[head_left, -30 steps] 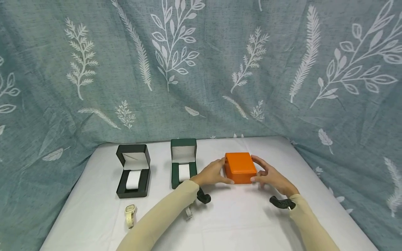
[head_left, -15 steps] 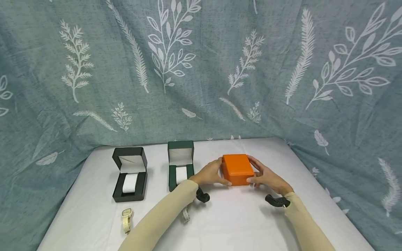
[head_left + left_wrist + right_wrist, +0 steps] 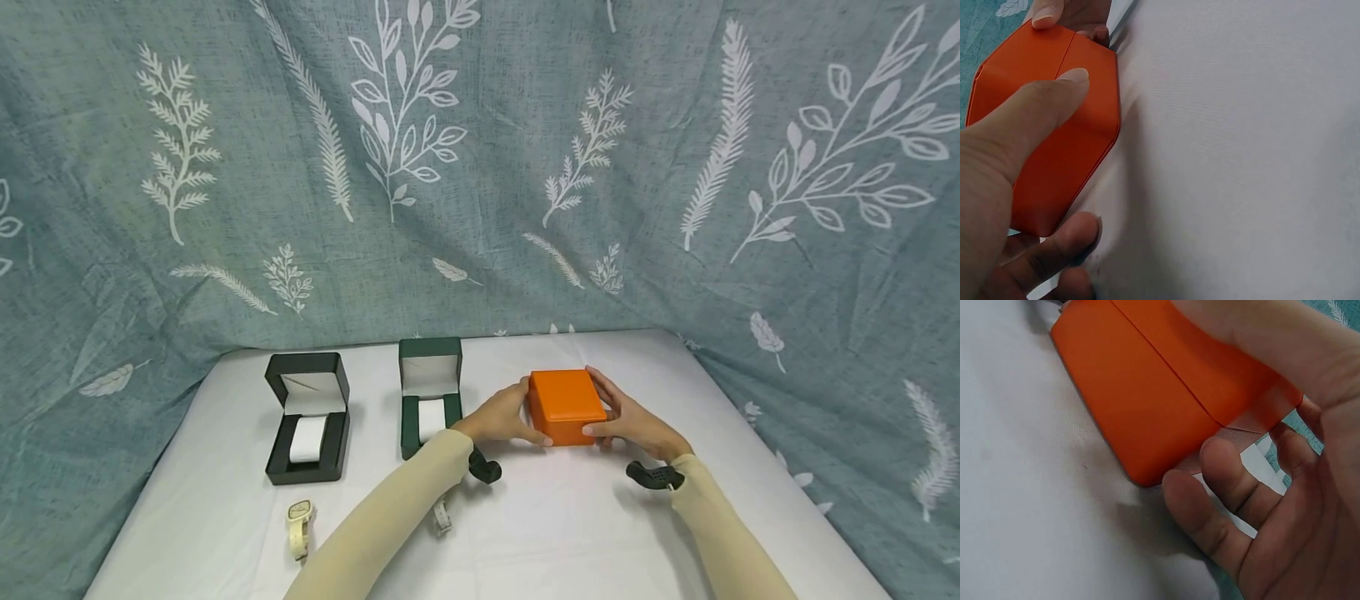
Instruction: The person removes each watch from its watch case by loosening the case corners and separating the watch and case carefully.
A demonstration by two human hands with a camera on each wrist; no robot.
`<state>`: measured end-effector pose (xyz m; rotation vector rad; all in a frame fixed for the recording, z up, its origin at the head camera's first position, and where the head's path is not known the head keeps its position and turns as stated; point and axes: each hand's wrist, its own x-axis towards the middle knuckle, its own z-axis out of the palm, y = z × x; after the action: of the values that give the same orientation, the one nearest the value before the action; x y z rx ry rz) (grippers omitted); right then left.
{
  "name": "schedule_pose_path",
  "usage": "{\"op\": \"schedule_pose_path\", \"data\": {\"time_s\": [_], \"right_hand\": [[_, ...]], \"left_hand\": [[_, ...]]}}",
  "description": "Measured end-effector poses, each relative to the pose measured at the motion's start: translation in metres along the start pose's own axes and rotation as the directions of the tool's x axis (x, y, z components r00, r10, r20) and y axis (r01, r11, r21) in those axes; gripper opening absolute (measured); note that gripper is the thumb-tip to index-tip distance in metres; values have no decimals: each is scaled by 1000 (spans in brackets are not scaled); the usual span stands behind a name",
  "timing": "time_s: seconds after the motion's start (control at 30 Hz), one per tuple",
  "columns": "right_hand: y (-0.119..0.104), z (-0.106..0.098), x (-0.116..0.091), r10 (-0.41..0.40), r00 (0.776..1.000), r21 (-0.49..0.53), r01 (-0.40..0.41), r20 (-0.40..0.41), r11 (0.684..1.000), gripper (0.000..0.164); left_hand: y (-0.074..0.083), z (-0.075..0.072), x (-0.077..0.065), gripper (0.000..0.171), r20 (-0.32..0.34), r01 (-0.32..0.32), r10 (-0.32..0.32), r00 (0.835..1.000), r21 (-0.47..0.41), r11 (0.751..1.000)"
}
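Note:
A closed orange watch box [image 3: 567, 402] rests on the white table, its lid seam running across the front in the right wrist view. From the left side my left hand [image 3: 498, 417] grips it, thumb [image 3: 1063, 94] laid over the front face and fingers round the side. On the other side my right hand [image 3: 633, 423] has its thumb across the front right corner and its index finger reaching to the back corner. The lower fingers [image 3: 1188, 494] of that hand curl close beside the box's end. What is inside the box is hidden.
An open black watch box [image 3: 309, 425] and an open green watch box [image 3: 431, 400], each with a white cushion, stand to the left. A pale gold watch [image 3: 299, 527] lies in front of them. Another watch [image 3: 442, 517] is partly behind the left sleeve. A leaf-patterned curtain [image 3: 480, 167] hangs behind.
The right thumb has slid a little further left across the orange box's front, and the right hand sits closer in. The whole head view has shifted slightly; the box stays closed.

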<state>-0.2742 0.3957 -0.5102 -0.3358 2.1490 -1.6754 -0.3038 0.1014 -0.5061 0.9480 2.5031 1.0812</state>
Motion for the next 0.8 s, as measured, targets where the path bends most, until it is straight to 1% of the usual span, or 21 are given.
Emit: {"op": "schedule_pose_path", "data": {"time_s": [0.17, 0.27, 0.47, 0.67, 0.8], "right_hand": [[2, -2, 1, 11, 1000, 17, -11, -2, 1000, 110], [4, -4, 1, -8, 1000, 8, 8, 3, 1000, 108], [5, -5, 2, -34, 999, -18, 34, -12, 999, 104], [2, -3, 3, -40, 997, -73, 36, -63, 997, 93], [3, -3, 3, -45, 994, -82, 37, -96, 996, 88]], "left_hand": [[-1, 2, 2, 123, 8, 11, -11, 1000, -8, 1000], [-3, 3, 4, 122, -2, 14, -14, 1000, -3, 1000], [-6, 5, 6, 119, -27, 27, -26, 999, 22, 999], [-1, 3, 5, 124, -32, 94, -92, 995, 39, 995], [1, 3, 5, 127, -30, 128, -127, 991, 38, 991]]}}
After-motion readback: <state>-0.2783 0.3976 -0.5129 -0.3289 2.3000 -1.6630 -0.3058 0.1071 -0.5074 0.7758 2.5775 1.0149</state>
